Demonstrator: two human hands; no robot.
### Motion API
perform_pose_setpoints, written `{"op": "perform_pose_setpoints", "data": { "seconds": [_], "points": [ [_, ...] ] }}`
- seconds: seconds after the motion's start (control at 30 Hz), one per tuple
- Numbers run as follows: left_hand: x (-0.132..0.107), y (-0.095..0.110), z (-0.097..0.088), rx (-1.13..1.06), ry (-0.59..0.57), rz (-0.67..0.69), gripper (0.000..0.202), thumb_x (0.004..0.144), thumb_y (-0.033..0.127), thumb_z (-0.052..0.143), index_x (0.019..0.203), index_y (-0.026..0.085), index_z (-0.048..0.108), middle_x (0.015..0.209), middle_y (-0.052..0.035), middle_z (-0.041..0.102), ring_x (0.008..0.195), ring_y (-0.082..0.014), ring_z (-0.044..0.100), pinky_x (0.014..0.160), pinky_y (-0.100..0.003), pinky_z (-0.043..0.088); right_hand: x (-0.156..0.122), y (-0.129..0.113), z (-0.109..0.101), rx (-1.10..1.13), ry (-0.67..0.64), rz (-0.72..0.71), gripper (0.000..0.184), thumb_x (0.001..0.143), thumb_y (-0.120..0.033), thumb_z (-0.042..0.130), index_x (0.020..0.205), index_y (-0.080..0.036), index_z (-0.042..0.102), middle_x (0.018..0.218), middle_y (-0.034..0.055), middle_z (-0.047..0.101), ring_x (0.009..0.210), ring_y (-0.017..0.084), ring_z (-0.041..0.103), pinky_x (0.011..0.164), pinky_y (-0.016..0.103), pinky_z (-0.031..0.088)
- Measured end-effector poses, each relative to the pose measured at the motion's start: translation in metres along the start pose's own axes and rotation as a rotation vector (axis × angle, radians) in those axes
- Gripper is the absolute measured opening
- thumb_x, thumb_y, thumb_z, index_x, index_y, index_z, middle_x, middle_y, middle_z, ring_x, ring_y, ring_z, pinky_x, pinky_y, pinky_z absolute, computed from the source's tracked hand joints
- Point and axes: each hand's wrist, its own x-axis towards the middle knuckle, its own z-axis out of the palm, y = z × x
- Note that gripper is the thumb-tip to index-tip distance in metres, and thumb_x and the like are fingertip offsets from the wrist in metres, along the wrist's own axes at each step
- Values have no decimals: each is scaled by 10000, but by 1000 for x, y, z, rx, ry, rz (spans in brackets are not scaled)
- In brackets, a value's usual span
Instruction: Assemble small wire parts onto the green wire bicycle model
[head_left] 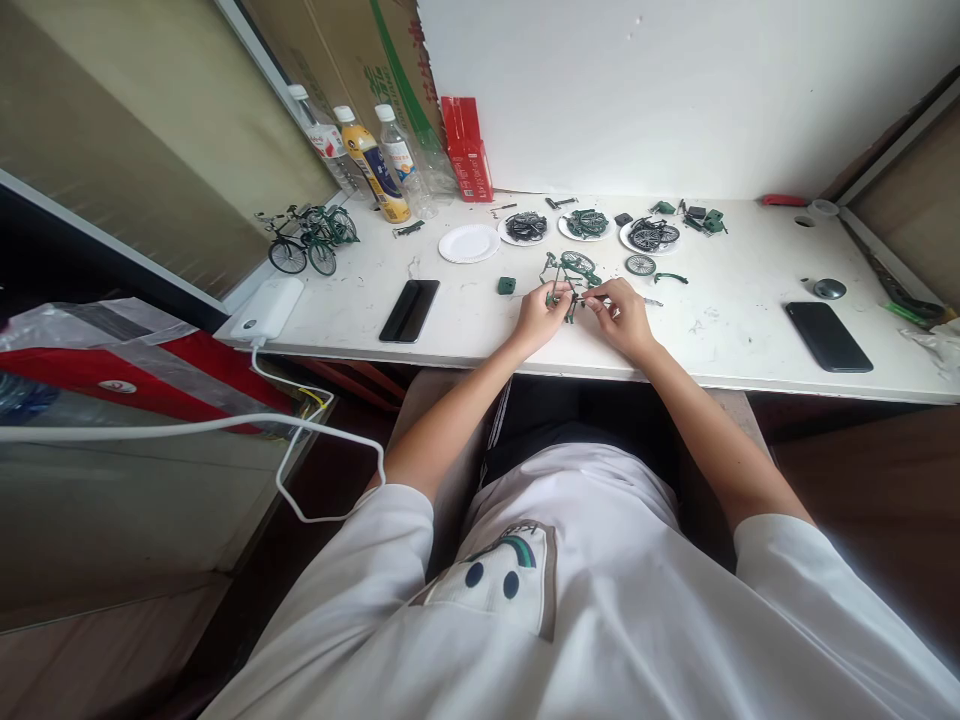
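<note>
Near the table's front edge, my left hand [540,320] is closed on a green and black model bicycle [573,307], part of which its fingers hide. Close beside it, my right hand [624,314] has thumb and fingers pinched together at the bicycle's right side. What those fingers grip is too small to name. Just beyond the hands, a green spoked wheel [579,263] shows; I cannot tell whether it is joined to the bicycle. A loose wheel [640,265] and a curved green piece [670,278] lie to the right, and a small green box part [507,286] to the left.
White plates hold black parts [526,227], green frames [588,224] and wheels [654,234]; another plate [469,244] is bare. Assembled model bicycles [311,240] stand left, near bottles [373,165]. Phones [409,311] [829,337] lie either side. A white cable [187,431] crosses the left.
</note>
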Motion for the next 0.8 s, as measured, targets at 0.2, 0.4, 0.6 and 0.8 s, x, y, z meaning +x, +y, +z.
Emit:
{"op": "perform_pose_setpoints", "data": {
  "seconds": [0.2,0.4,0.6,0.8],
  "points": [
    [-1,2,0,-11,-5,-24,342,1023,470,690,1183,175,756,1161,-129,830,855,-184,790,741,-291,639,1,-3,-1,9,-10,31,618,1072,-784,436,1060,-264,769,991,135,760,983,314,656,731,452,561],
    [0,2,1,-35,-7,-59,335,1013,447,695,1186,167,755,1233,-149,821,856,-185,792,711,-284,636,1,-4,-2,24,-38,57,628,1060,-802,442,1086,-268,771,1064,140,786,1019,321,670,690,446,560],
    [-1,3,0,-38,-7,-63,341,1010,440,698,1204,167,761,1234,-148,825,905,-197,800,758,-298,655,0,-4,-1,-66,-52,36,607,1104,-751,378,1070,-264,738,1038,129,765,1043,320,659,880,482,549],
    [-1,2,0,-25,-2,-59,324,1011,421,691,1200,167,763,1250,-147,820,909,-194,795,783,-306,654,1,-1,2,-126,-14,21,563,1112,-719,402,1029,-260,719,1000,130,752,1002,321,652,883,483,521]
  ]
}}
